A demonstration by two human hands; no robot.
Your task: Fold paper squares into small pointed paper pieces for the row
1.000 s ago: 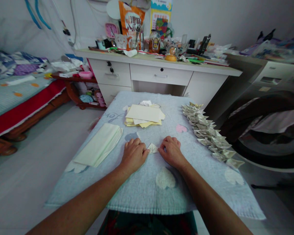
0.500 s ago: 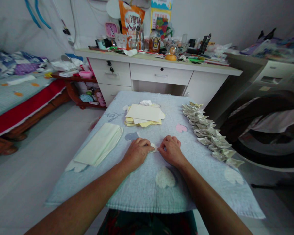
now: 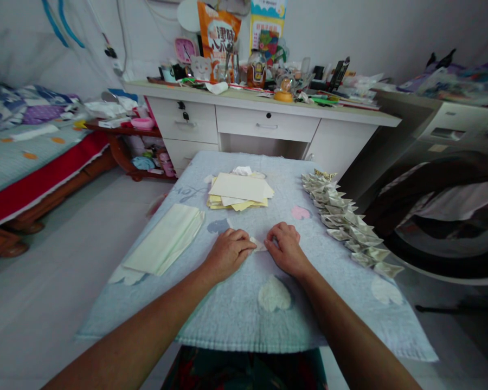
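Head: paper (image 3: pixel 259 246) btwn hands (image 3: pixel 230 251) (image 3: pixel 285 246), brown-filled jar (image 3: pixel 256 69)

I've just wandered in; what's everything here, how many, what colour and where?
cloth: 1, pale blue, over the work surface
small paper: 1, whitish, between the hands
paper stack: 1, cream and yellow, mid-cloth
long papers: 1 pile, pale green, cloth's left
folded papers: many, greyish, cloth's right
desk: 1, white, against the wall
snack bag: 1, orange, on the desk
clock: 1, pink, on the desk
other desk clutter: too jumbled to count
washing machine: 1, grey, far right
bed: 1, pale green and red, far left
left hand: 1, bare, at the small paper's left
right hand: 1, bare, at its right
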